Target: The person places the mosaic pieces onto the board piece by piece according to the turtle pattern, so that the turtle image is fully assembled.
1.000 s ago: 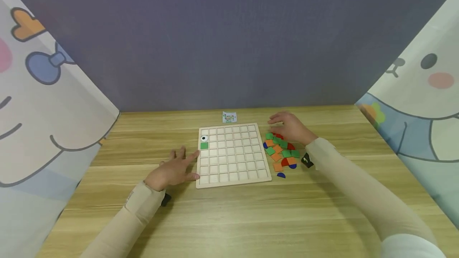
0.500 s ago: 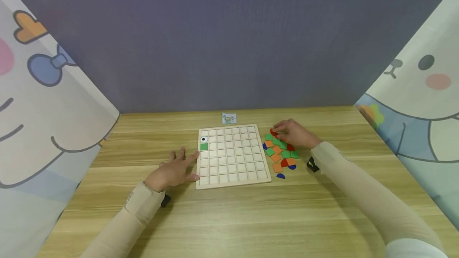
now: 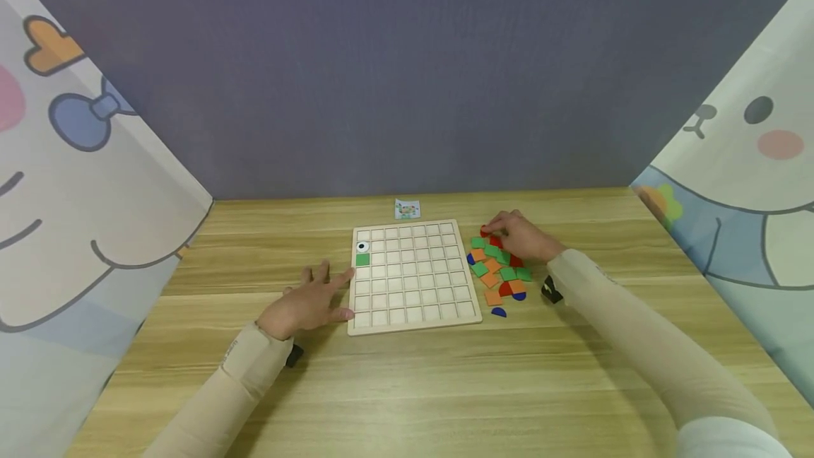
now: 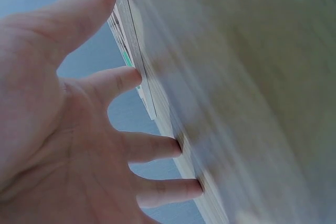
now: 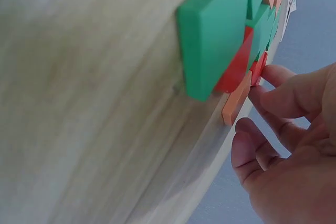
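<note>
My left hand (image 3: 307,306) lies on the table with spread fingers. Its index finger and thumb touch the left edge of a wooden grid board (image 3: 415,329). In the left wrist view the index fingertip (image 4: 134,77) meets the board's side. At the board's upper left sit a round eye tile (image 3: 362,247) and, just below it, a green square tile (image 3: 362,259). My right hand (image 3: 523,237) is at the far side of the loose tiles, its fingers curled. Between thumb and index finger it pinches a red tile (image 5: 258,69), partly hidden by the fingers.
Right of the board lie several loose tiles: green squares (image 3: 479,269), orange squares (image 3: 493,297), blue half-circles (image 3: 499,312) and red pieces. Some overlap. A small picture card (image 3: 407,209) lies behind the board. A dark wall (image 3: 407,90) rises behind the table.
My right hand has come down from above the tiles to a red one at their far edge, and its fingertips have closed in. The left hand stays in place.
</note>
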The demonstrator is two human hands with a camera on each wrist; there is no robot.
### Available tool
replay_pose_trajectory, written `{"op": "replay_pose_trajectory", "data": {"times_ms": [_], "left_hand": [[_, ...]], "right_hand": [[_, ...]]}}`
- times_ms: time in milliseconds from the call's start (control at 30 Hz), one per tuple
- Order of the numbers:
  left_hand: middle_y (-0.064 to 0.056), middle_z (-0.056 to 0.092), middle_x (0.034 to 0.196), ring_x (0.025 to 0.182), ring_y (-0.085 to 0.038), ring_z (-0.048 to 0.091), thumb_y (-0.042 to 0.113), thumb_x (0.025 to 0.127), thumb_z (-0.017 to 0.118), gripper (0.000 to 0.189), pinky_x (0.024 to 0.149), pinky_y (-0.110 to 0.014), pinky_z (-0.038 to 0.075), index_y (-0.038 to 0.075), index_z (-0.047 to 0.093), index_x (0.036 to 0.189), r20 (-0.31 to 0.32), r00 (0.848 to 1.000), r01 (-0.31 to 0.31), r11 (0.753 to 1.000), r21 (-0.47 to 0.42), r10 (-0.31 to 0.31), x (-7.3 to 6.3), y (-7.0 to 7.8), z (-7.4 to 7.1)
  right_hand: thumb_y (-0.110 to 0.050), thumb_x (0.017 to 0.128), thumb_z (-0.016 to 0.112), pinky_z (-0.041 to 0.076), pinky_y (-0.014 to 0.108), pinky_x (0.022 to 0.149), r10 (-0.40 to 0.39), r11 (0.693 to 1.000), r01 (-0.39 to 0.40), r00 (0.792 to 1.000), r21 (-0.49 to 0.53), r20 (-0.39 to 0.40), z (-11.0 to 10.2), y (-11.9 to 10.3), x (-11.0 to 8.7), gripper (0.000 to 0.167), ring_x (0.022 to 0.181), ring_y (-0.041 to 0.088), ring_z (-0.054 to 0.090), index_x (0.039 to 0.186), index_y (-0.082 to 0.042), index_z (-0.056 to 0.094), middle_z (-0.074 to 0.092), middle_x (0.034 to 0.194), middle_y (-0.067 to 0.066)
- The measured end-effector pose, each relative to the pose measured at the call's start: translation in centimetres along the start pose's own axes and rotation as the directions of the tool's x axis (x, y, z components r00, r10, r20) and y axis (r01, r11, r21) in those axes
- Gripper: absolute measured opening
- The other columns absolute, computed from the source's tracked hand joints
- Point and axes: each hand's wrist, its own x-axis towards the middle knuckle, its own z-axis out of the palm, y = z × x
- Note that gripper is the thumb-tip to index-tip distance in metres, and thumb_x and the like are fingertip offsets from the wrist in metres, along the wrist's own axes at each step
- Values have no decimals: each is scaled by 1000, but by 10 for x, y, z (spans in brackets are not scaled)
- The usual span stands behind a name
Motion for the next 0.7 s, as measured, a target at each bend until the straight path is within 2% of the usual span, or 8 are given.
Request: {"op": "replay_pose_trajectory", "data": {"times_ms": [100,200,300,433,600,700], "left_hand": [[-34,5,150,131,-60,7,53,87,59,83,82,-80,22,22,19,153,1,1000,0,1000,2,0,0,-1,0],[-33,4,150,131,-59,6,54,86,59,84,83,-79,22,24,18,153,7,1000,7,1000,8,-7,1,-1,1],[-31,3,151,132,-58,5,54,86,59,84,84,-79,23,26,17,153,11,1000,14,1000,9,-14,1,-1,1],[-33,5,151,131,-59,6,54,86,58,83,83,-79,22,24,19,153,4,1000,4,1000,5,-4,1,-1,0],[-33,4,150,131,-59,6,53,87,57,82,83,-80,21,23,18,153,9,1000,2,1000,-1,-2,0,0,-1],[-33,4,150,131,-59,6,53,87,58,82,83,-79,21,23,19,153,8,1000,2,1000,-1,-2,0,0,-1]], "right_hand": [[8,93,43,38,38,76,4,1000,-4,1000,-22,-4,-1,0,3,39,97,27,44,127,-2,60,56,116,11],[12,88,38,42,40,78,-15,999,14,999,-33,-33,-4,0,5,44,96,28,50,120,-2,65,60,111,11],[18,81,32,46,44,85,-59,998,58,997,-24,-47,-7,1,8,52,102,31,55,111,-2,69,62,111,11],[23,76,27,43,47,93,-92,996,92,996,-4,-6,-11,1,12,58,111,33,53,109,1,70,62,115,13],[22,81,31,42,49,93,-91,996,91,996,-15,17,-14,3,14,52,112,36,51,111,3,69,60,115,16],[17,87,37,44,48,91,-76,996,76,997,-52,7,-14,6,14,43,107,34,52,113,2,68,61,112,15]]}}
